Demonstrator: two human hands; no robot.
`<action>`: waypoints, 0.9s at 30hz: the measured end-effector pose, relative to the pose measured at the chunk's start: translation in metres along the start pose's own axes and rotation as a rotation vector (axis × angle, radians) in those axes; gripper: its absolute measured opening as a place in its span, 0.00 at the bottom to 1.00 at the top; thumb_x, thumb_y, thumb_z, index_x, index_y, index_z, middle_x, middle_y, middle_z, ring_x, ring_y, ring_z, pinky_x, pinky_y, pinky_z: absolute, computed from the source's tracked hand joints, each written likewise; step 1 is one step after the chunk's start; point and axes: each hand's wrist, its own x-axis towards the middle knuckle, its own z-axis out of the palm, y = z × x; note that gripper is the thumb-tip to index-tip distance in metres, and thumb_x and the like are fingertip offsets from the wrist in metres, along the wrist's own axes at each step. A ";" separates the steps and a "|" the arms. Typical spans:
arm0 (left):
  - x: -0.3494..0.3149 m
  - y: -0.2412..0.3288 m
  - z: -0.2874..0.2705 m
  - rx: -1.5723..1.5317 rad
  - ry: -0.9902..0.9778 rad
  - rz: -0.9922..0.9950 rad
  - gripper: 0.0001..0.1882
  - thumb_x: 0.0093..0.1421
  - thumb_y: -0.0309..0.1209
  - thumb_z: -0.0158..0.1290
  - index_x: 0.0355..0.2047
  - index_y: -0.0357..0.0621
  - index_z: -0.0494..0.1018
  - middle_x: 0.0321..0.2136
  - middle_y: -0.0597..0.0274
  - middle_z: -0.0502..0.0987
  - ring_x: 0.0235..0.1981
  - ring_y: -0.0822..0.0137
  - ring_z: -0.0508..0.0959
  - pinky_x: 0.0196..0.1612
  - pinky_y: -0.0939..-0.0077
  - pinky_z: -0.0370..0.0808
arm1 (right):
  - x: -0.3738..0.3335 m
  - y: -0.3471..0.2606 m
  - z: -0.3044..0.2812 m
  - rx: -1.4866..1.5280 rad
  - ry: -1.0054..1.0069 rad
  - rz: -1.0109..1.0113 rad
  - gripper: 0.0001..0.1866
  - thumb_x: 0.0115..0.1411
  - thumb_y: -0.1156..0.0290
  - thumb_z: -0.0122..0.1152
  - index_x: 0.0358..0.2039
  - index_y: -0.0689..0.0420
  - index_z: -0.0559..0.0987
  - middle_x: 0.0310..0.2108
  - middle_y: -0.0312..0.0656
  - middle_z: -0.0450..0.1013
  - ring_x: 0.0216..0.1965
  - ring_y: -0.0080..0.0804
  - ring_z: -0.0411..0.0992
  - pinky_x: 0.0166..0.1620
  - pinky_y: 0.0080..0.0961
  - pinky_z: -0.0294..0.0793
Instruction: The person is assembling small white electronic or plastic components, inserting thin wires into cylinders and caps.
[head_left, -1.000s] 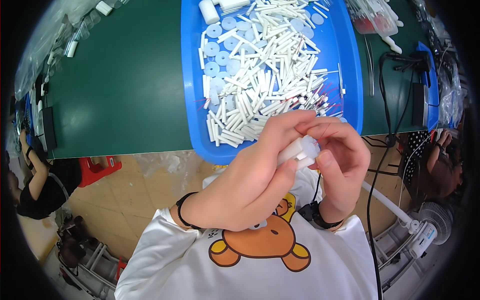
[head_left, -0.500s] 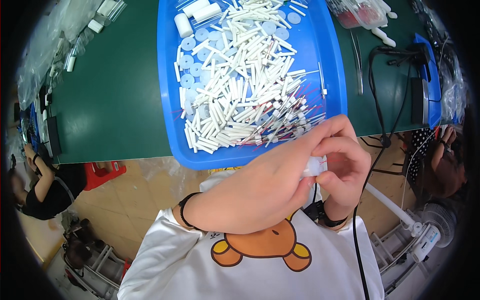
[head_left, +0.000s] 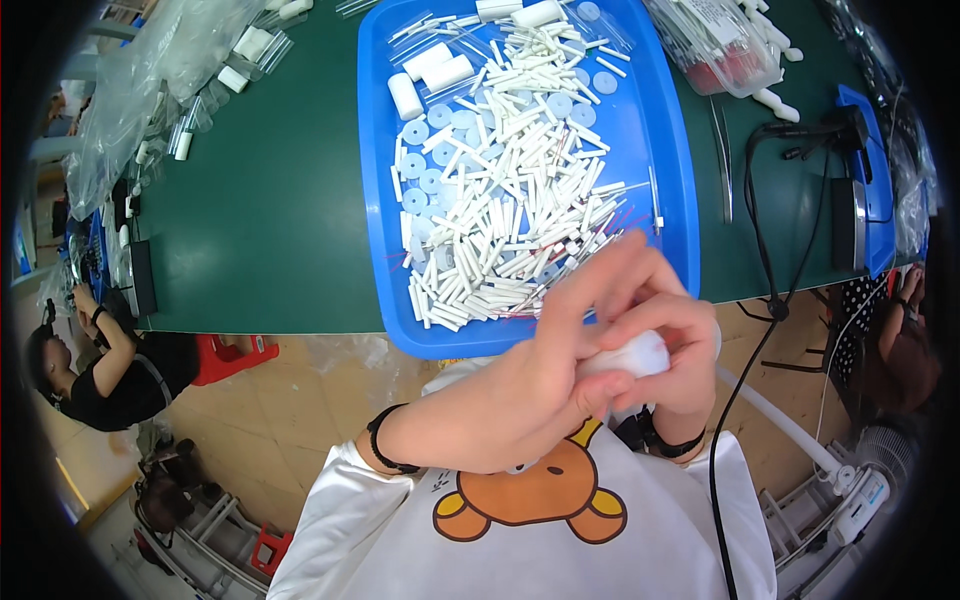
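Close to my chest, just off the tray's near right corner, a white cylindrical piece with a pale end sits between my hands. My left hand is closed on it from the left, thumb along its lower side. My right hand curls round it from the right with bent fingers. The fingers cover part of the cylinder. Beyond them stands a blue tray full of thin white rods, translucent discs with centre holes and metal pins with red wires, partly hidden behind my left fingers.
Thick white cylinders lie at the tray's far left. Right of the tray are long tweezers, a clear plastic box and black cables. Plastic bags cover the table's far left. Other people sit at both sides.
The piece between my hands has turned, so its pale end now faces right and more of its white side shows. My fingers have shifted round it. The whole view has swung slightly.
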 end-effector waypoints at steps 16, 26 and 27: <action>0.018 0.068 -0.098 1.138 0.487 -0.042 0.11 0.58 0.24 0.46 0.41 0.37 0.71 0.32 0.56 0.76 0.30 0.64 0.74 0.36 0.75 0.69 | 0.003 -0.016 -0.009 0.127 0.430 -0.041 0.13 0.61 0.67 0.48 0.41 0.63 0.65 0.30 0.43 0.67 0.36 0.30 0.65 0.43 0.28 0.64; 0.055 0.021 -0.137 1.493 0.198 0.073 0.18 0.54 0.22 0.50 0.47 0.44 0.68 0.40 0.57 0.69 0.42 0.60 0.68 0.48 0.69 0.64 | 0.014 -0.019 -0.003 -0.060 0.269 -0.056 0.15 0.52 0.75 0.58 0.40 0.68 0.73 0.42 0.48 0.68 0.40 0.29 0.67 0.44 0.26 0.66; 0.057 0.021 -0.138 1.535 0.181 0.068 0.19 0.54 0.22 0.50 0.47 0.44 0.67 0.39 0.57 0.69 0.41 0.60 0.68 0.47 0.68 0.64 | 0.014 -0.020 -0.002 -0.047 0.275 -0.028 0.15 0.51 0.77 0.59 0.40 0.68 0.73 0.42 0.48 0.67 0.40 0.29 0.68 0.44 0.25 0.66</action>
